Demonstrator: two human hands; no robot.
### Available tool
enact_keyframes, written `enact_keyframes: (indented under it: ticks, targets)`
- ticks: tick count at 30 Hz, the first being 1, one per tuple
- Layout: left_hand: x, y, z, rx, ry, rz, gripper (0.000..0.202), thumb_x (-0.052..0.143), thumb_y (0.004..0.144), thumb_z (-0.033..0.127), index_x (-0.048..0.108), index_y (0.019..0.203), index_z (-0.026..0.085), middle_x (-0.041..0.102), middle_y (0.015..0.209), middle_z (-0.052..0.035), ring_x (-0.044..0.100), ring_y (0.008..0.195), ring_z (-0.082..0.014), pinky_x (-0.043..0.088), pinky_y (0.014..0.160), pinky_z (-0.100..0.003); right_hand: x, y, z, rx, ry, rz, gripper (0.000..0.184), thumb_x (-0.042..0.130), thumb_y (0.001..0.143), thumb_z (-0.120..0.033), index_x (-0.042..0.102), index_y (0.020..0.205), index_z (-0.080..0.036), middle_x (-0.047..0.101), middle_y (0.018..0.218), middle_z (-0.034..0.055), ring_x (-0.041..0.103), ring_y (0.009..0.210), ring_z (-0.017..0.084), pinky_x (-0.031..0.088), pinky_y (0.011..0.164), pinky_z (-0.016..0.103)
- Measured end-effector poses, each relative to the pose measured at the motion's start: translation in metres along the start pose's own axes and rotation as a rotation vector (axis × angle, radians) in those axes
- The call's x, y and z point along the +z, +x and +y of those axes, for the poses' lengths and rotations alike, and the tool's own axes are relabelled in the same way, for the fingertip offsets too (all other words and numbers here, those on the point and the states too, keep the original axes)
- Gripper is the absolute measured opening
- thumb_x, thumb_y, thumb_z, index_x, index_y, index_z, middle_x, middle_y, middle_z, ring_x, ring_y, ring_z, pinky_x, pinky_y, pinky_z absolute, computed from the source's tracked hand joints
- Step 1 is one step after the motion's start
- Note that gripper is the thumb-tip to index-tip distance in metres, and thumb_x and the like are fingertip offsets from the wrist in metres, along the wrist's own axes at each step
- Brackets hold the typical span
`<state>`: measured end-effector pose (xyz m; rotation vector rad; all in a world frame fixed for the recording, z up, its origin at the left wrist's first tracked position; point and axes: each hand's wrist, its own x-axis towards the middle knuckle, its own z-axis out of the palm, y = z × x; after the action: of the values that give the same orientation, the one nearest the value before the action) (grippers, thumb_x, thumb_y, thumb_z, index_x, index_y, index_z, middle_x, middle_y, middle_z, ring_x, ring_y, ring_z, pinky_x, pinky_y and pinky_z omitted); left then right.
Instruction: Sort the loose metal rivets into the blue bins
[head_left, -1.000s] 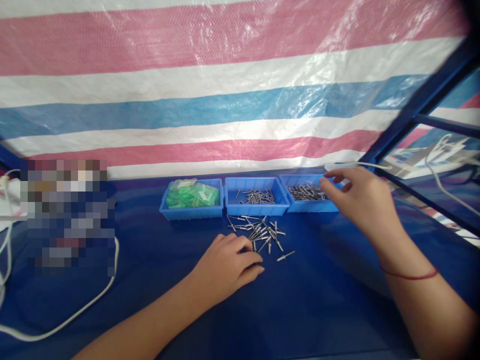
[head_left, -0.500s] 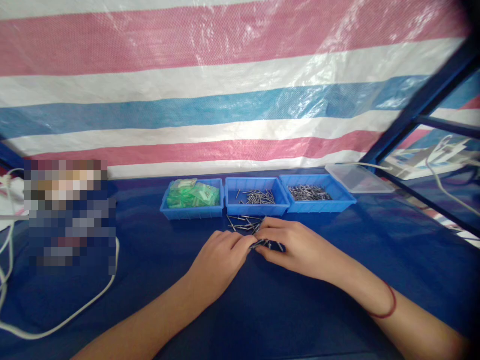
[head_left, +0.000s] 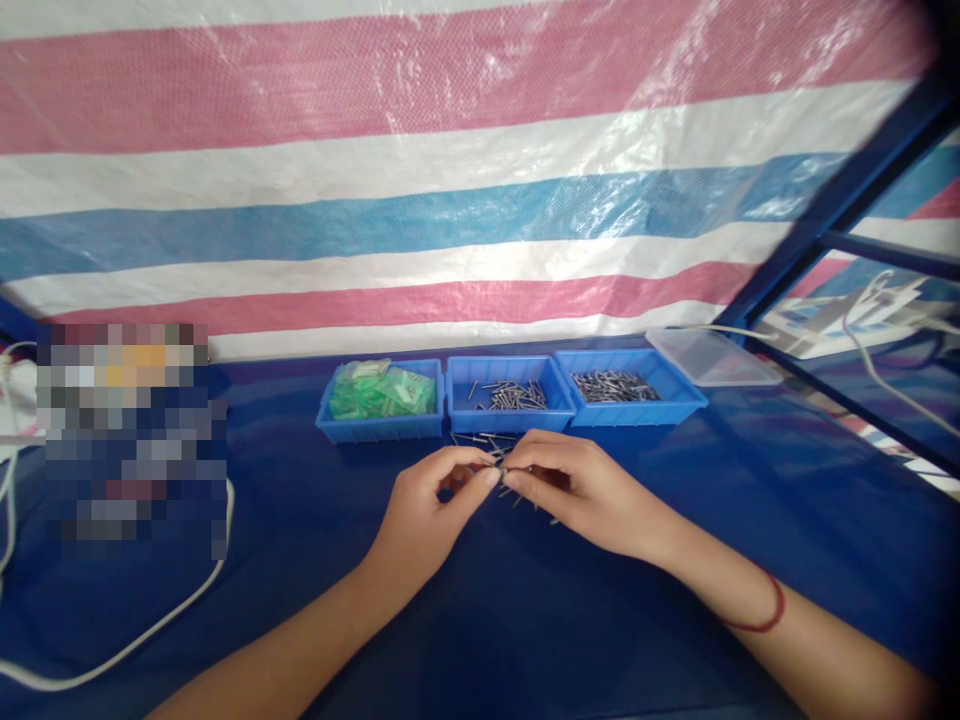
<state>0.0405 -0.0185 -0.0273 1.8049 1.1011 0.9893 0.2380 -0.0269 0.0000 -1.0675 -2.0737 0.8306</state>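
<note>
My left hand (head_left: 429,510) and my right hand (head_left: 576,488) meet fingertip to fingertip over a loose pile of small metal pins (head_left: 501,452) on the blue table (head_left: 585,610). Both hands pinch, thumb against forefinger, and a pin seems to lie between them. Just behind stand three blue trays in a row: the left tray (head_left: 379,427) holds green packets, the middle tray (head_left: 510,418) a few pins, the right tray (head_left: 637,408) many pins.
A clear plastic lid (head_left: 709,358) lies right of the trays. A white cable (head_left: 142,632) curves over the table's left side, beside a blurred-out patch. A striped tarp (head_left: 450,180) hangs behind, and a blue metal frame (head_left: 817,235) stands at the right.
My right hand came back from the right tray to the pile. Both hands have since lifted a little and closed into pinches over the pins.
</note>
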Motion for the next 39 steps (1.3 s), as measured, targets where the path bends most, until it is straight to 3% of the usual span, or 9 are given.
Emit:
enact_keyframes:
  ticks: [10,16,21,26,30,33,36,39]
  targets:
    - [-0.001,-0.001,0.003,0.020,0.009,0.031,0.011,0.061,0.085,0.027,0.067,0.090,0.021,0.069,0.081,0.0000,0.062,0.072,-0.0139,0.048,0.068,-0.023,0.005,0.001,-0.003,0.022,0.022,-0.010,0.017,0.052,0.091,-0.023,0.065,0.083,-0.017,0.059,0.078,0.0031,0.051,0.065,0.011,0.040,0.059,0.023]
    - [-0.002,0.001,0.007,0.040,0.037,0.045,0.009,0.060,0.084,0.023,0.066,0.091,0.020,0.068,0.080,-0.0001,0.061,0.068,-0.0130,0.047,0.065,-0.022,0.005,0.000,0.001,0.039,0.031,0.125,0.007,0.056,0.086,-0.020,0.062,0.085,-0.018,0.056,0.077,0.0012,0.044,0.056,0.009,0.037,0.052,0.022]
    - [-0.003,0.002,0.010,0.075,0.116,0.013,0.008,0.057,0.086,0.022,0.064,0.089,0.019,0.067,0.077,0.0007,0.060,0.068,-0.0125,0.046,0.065,-0.022,0.003,0.000,-0.002,-0.040,-0.040,0.186,0.010,0.053,0.089,-0.023,0.061,0.084,-0.018,0.056,0.078,0.0021,0.044,0.057,0.010,0.038,0.052,0.024]
    - [-0.002,0.001,0.008,0.190,0.356,-0.093,0.012,0.056,0.088,0.024,0.063,0.097,0.020,0.068,0.087,-0.0014,0.061,0.079,-0.0160,0.045,0.074,-0.027,-0.028,-0.001,0.001,-0.036,-0.264,0.326,0.011,0.054,0.087,-0.023,0.062,0.082,-0.019,0.060,0.081,0.0035,0.050,0.063,0.013,0.040,0.056,0.026]
    - [-0.001,0.001,0.006,0.316,0.551,-0.216,0.017,0.052,0.091,0.026,0.065,0.102,0.024,0.066,0.099,-0.0028,0.059,0.090,-0.0194,0.042,0.080,-0.033,-0.071,-0.007,0.029,0.120,-0.520,0.611,0.009,0.058,0.084,-0.027,0.064,0.081,-0.020,0.062,0.080,0.0035,0.051,0.061,0.014,0.042,0.060,0.030]
    - [0.000,0.001,0.006,0.381,0.659,-0.277,0.022,0.047,0.094,0.024,0.065,0.107,0.027,0.063,0.107,-0.0040,0.057,0.092,-0.0198,0.041,0.077,-0.033,-0.094,-0.012,0.052,0.251,-0.702,0.642,0.016,0.059,0.081,-0.028,0.065,0.092,-0.018,0.062,0.084,0.0074,0.052,0.062,0.017,0.042,0.066,0.034]
    - [0.000,0.001,0.005,0.405,0.735,-0.299,0.023,0.046,0.095,0.025,0.064,0.108,0.026,0.062,0.110,-0.0050,0.057,0.091,-0.0202,0.042,0.075,-0.034,-0.099,-0.013,0.061,0.306,-0.774,0.656,0.030,0.060,0.081,-0.030,0.062,0.106,-0.014,0.062,0.086,0.0108,0.053,0.065,0.019,0.042,0.068,0.035]
    - [0.002,0.002,0.003,0.378,0.786,-0.265,0.021,0.049,0.093,0.030,0.065,0.104,0.022,0.063,0.104,-0.0059,0.057,0.088,-0.0206,0.043,0.077,-0.035,-0.087,-0.009,0.050,0.265,-0.693,0.654,0.029,0.058,0.082,-0.031,0.061,0.107,-0.017,0.062,0.085,0.0075,0.052,0.060,0.016,0.043,0.064,0.032]
